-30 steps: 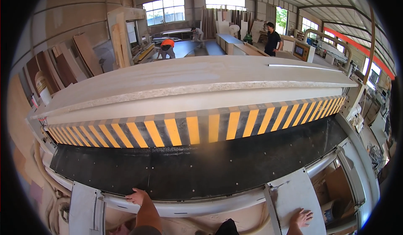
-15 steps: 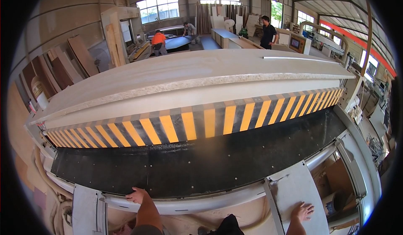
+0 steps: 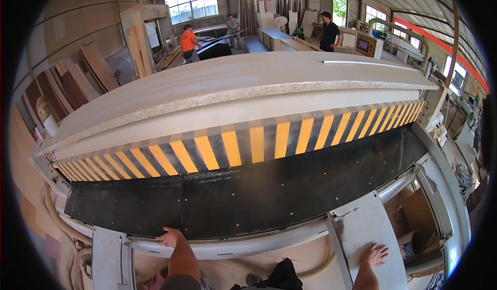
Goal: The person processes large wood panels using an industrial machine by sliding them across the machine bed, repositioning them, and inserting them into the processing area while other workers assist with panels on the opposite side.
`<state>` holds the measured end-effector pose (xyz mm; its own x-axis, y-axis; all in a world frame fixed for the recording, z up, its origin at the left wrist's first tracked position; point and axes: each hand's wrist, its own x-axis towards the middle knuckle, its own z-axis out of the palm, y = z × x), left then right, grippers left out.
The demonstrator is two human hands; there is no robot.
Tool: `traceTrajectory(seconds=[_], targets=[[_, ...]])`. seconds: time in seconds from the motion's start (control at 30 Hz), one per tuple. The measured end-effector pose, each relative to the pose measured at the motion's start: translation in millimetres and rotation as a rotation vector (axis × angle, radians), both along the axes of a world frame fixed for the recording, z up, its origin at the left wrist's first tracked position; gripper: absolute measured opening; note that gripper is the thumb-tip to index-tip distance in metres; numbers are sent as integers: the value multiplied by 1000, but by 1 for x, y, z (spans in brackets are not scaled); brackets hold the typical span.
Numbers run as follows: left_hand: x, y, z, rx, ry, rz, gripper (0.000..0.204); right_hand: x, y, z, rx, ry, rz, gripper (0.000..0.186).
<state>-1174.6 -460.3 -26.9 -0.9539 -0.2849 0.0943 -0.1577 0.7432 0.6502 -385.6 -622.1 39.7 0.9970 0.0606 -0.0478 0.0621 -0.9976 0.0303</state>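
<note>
Resting part-open at the near edge of the black bed (image 3: 259, 199), before the striped beam (image 3: 257, 144), our left hand (image 3: 170, 236) holds nothing; we should reach no nearer it; our right hand (image 3: 375, 255) lies spread, empty, on the grey plate (image 3: 362, 228).

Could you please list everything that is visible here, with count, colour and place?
Long striped beam: one, yellow and black, middle
Flat rectangular bed: one, black, below beam
Broad speckled-edged panel: one, beige, above beam
Thin straight strip: one, white, on panel
Flat metal plates: two, light grey, before the bed
Leaning flat boards: several, brown and beige, left side
Co-workers: at least three, orange, grey and dark tops, background
Smaller clutter: uncountable, mixed colours, right side
Left hand: one, bare, bed's front edge
Right hand: one, bare, on right plate
</note>
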Motion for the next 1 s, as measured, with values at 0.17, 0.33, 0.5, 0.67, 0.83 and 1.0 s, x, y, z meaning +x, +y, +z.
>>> traceTrajectory(seconds=[0.17,0.33,0.5,0.67,0.83,1.0], targets=[[5,3,6,-13,-15,-2,82,0,-2,4,-8,11,5,71],[1,1,5,-11,1,14,82,1,0,0,-17,15,4,71],[1,0,4,-48,12,19,81,-2,1,2,-7,17,3,72],[4,1,5,-34,4,4,81,0,-1,2,1,20,3,73],[2,0,3,-29,22,5,81,2,-1,-1,5,17,6,73],[6,2,6,-21,5,1,80,7,-3,-8,16,2,-4,72]])
